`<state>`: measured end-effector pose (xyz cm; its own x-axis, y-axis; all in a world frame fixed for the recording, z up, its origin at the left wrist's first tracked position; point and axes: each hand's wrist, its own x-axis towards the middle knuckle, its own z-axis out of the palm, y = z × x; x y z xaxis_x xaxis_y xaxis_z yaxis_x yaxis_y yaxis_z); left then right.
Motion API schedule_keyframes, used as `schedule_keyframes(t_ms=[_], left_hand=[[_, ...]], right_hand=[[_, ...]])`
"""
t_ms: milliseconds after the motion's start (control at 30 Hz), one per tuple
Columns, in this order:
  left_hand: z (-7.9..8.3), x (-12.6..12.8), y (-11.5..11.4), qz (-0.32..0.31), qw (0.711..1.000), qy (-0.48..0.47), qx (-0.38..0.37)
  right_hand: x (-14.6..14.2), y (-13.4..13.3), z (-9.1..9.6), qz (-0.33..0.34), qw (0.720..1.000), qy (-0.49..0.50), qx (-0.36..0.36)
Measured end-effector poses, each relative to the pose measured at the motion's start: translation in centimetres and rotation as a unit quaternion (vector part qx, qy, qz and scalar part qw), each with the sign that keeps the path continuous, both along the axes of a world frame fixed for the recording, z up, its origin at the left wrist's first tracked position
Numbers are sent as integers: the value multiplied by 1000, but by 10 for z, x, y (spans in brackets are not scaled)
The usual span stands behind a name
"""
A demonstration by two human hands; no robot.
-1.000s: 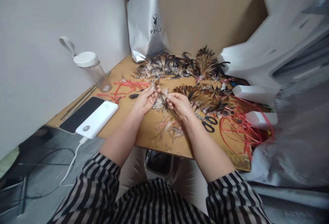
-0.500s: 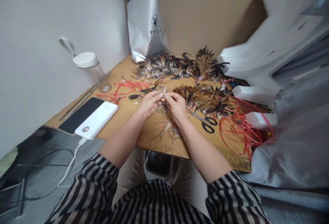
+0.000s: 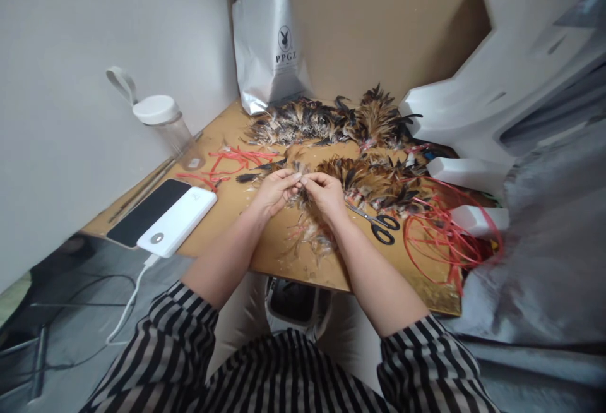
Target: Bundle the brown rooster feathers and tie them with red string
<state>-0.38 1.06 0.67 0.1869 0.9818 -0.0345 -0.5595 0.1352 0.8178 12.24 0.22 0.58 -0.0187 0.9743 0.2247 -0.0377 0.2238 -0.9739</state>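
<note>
My left hand [image 3: 277, 191] and my right hand [image 3: 326, 193] meet over the middle of the table, thumbs and forefingers pinched tip to tip. Pale wisps of a small feather [image 3: 299, 166] show just above the fingertips, its lower part hidden by them. Right of my hands lies a row of brown and black feather bunches [image 3: 374, 180]. Beside my right wrist rest black-handled scissors [image 3: 382, 227]. Loose feather scraps [image 3: 315, 236] are scattered below my hands. A few dark feathers [image 3: 250, 177] lie to the left.
Another feather pile [image 3: 307, 121] runs along the back, before a silver bag [image 3: 265, 47]. Red plastic strips [image 3: 237, 159] lie left, with a red tangle [image 3: 440, 239] at right. A bottle [image 3: 163, 122], a phone [image 3: 146, 214] and a white power bank [image 3: 177, 222] stand or lie at left.
My fingertips have shifted slightly against each other, and the pale feather wisps above them stand out less. The surrounding things have stayed in place.
</note>
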Motion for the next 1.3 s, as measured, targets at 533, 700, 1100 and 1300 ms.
schedule_keyframes(t_ms=[533, 700, 1100, 1300], left_hand=[[1, -2, -1, -8, 999, 32, 33], [2, -1, -2, -11, 998, 58, 38], [2, 0, -3, 3, 996, 72, 52], [3, -1, -4, -5, 997, 63, 52]], right_hand=[[0, -3, 5, 118, 978, 91, -145], [0, -3, 7, 116, 976, 105, -151], [6, -3, 8, 157, 964, 150, -151], [3, -4, 7, 150, 963, 158, -157]])
